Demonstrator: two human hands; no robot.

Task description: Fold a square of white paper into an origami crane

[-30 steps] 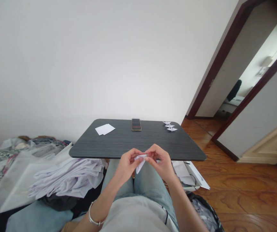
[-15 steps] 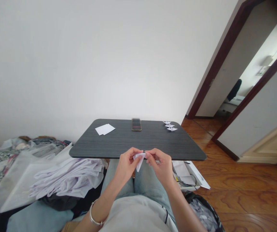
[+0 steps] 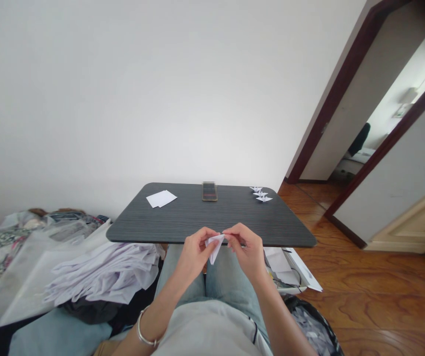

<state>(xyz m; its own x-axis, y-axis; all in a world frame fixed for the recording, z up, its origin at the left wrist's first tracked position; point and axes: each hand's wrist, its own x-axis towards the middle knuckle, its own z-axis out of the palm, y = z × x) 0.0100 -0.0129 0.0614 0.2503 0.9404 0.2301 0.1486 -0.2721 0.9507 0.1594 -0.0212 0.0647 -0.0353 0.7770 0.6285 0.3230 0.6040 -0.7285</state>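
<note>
Between my hands, just off the near edge of the dark table (image 3: 183,222), is a small piece of folded white paper (image 3: 214,248) with a point hanging downward. My left hand (image 3: 196,249) pinches it from the left between thumb and fingers. From the right, my right hand (image 3: 247,247) pinches its upper right corner. At the table's back right stand three folded paper cranes (image 3: 262,195) in a row. White paper sheets (image 3: 161,198) lie overlapping at the back left.
A phone (image 3: 209,192) rests at the table's back middle, near the white wall. Left of the table are heaped clothes (image 3: 105,272). On the right, below the table, are a white box (image 3: 290,269) with papers and a black bag (image 3: 314,324) on the wooden floor.
The fingers of my right hand have shifted slightly at the paper's upper corner. My left hand keeps its pinch in nearly the same place.
</note>
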